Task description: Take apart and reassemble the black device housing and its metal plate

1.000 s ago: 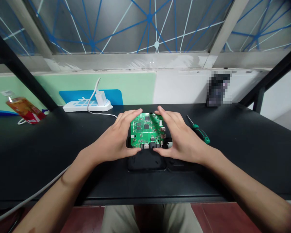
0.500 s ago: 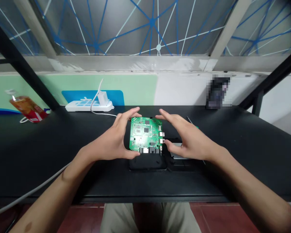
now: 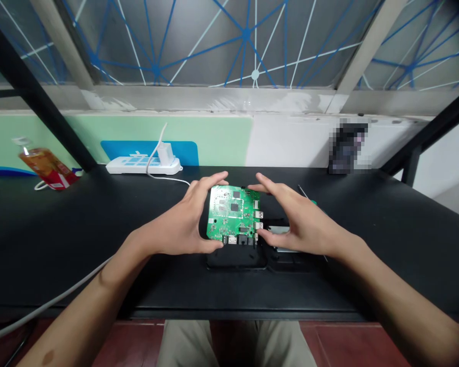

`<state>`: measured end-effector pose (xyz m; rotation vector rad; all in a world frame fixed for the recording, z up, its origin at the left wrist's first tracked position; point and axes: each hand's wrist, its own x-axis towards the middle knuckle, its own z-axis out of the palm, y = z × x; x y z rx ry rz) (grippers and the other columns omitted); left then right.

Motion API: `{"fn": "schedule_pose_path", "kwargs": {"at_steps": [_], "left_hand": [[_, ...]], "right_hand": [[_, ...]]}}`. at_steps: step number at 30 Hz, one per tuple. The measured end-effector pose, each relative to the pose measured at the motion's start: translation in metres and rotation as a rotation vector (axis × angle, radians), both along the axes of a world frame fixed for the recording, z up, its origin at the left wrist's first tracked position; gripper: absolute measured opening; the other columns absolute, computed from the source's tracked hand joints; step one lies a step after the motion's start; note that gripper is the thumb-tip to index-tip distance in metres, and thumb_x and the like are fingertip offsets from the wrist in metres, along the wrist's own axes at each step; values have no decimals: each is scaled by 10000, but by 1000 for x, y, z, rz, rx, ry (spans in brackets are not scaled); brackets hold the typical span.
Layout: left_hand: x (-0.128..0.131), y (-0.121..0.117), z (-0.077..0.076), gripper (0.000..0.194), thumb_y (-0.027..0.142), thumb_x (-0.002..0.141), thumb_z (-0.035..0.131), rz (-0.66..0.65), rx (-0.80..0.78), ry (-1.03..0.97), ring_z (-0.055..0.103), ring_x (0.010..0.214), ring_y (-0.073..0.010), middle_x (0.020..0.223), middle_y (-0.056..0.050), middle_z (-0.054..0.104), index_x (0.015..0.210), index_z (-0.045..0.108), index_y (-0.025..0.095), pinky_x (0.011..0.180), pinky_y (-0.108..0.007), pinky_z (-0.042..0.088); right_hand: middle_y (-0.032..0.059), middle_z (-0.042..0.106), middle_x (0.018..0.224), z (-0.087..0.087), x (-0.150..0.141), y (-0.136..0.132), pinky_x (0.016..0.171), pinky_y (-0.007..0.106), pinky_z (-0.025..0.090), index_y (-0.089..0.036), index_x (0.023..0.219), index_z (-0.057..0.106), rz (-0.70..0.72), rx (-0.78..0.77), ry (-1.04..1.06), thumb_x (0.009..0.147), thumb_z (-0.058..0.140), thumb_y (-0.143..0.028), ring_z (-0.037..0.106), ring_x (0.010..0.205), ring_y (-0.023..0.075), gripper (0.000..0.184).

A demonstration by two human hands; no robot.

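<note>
Between the left hand (image 3: 187, 219) and the right hand (image 3: 306, 219) is the green circuit board (image 3: 233, 214), component side showing, above a black casing (image 3: 235, 260) near the middle of the table's (image 3: 61, 219) front edge. Along the back edge, left to right, come a tilted bottle (image 3: 48, 165) near the back left corner, a white power strip (image 3: 137, 165) and a blurred dark object (image 3: 342, 148); bare tabletop spans from the board out towards both side edges. The left hand is curved partly open, gripping the board's left side, thumb at its front. The right hand is spread wider, its thumb apparently touching the ports on the right.
</note>
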<state>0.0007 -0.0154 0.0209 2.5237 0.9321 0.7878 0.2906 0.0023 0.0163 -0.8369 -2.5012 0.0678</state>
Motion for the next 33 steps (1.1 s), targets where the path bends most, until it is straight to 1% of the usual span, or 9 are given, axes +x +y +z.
{"fn": "schedule_pose_path", "kwargs": {"at_steps": [3, 5, 9, 11, 15, 19, 23, 26, 33], "left_hand": [[0, -1, -3, 1251, 366, 722, 839, 27, -70, 42, 226, 1522, -430, 1652, -149, 198, 1608, -42, 298, 1235, -631, 253], [-2, -2, -6, 1314, 428, 721, 852, 54, -131, 68, 158, 1548, -432, 1688, -158, 101, 1608, -107, 290, 1233, -634, 256], [-6, -5, -7, 1473, 623, 633, 881, 85, -257, 125, 127, 1554, -449, 1693, -214, 44, 1607, -154, 233, 1212, -638, 288], [-6, -7, -7, 1524, 662, 579, 893, 85, -287, 167, 113, 1552, -466, 1696, -220, 31, 1613, -133, 217, 1216, -647, 269], [-1, -11, -10, 1524, 619, 547, 913, 49, -281, 264, 149, 1535, -494, 1684, -241, 103, 1625, -71, 181, 1207, -664, 262], [1, -11, -13, 1477, 593, 583, 895, 60, -267, 313, 230, 1509, -498, 1665, -263, 162, 1624, -58, 156, 1180, -661, 302], [0, -9, -12, 1441, 575, 614, 882, 81, -259, 321, 251, 1508, -477, 1664, -252, 181, 1616, -67, 164, 1174, -632, 321], [-1, -7, -11, 1424, 564, 612, 885, 87, -242, 317, 266, 1505, -468, 1655, -264, 194, 1610, -45, 156, 1181, -627, 311], [-2, -4, -17, 1351, 536, 585, 895, 98, -212, 272, 289, 1484, -494, 1621, -272, 229, 1581, 51, 189, 1146, -659, 350]], "right_hand": [[108, 589, 1468, -1, 1, 1, 1071, 547, 534, -243, 1627, 48, -24, 13, 9, 817, 697, -305, 575, 1319, 308, 1039], [107, 604, 1454, -2, 2, 1, 1065, 549, 538, -237, 1625, 52, -37, 17, 10, 807, 704, -303, 583, 1314, 310, 1048], [108, 611, 1450, -1, 4, 1, 1083, 569, 519, -233, 1623, 57, -43, 24, 8, 793, 717, -316, 577, 1331, 322, 1063], [108, 618, 1441, -1, 3, 1, 1090, 569, 512, -231, 1622, 60, -41, 19, 6, 785, 720, -310, 574, 1337, 324, 1069], [100, 632, 1421, -1, 3, 0, 1079, 549, 520, -234, 1618, 80, -32, -12, -3, 760, 732, -299, 591, 1315, 315, 1079], [91, 627, 1427, -1, 2, -1, 1082, 539, 519, -241, 1618, 83, -17, -44, -22, 753, 740, -323, 589, 1311, 310, 1089], [84, 625, 1432, -1, 1, -3, 1063, 522, 534, -249, 1617, 90, -27, -67, -23, 767, 729, -340, 598, 1293, 300, 1067], [82, 620, 1438, -3, -1, -3, 1083, 527, 519, -244, 1616, 99, -17, -78, -24, 768, 727, -356, 588, 1303, 297, 1060], [102, 598, 1462, -6, -6, -3, 1105, 552, 501, -239, 1614, 126, 5, -159, -13, 784, 708, -366, 574, 1326, 315, 1022]]}}
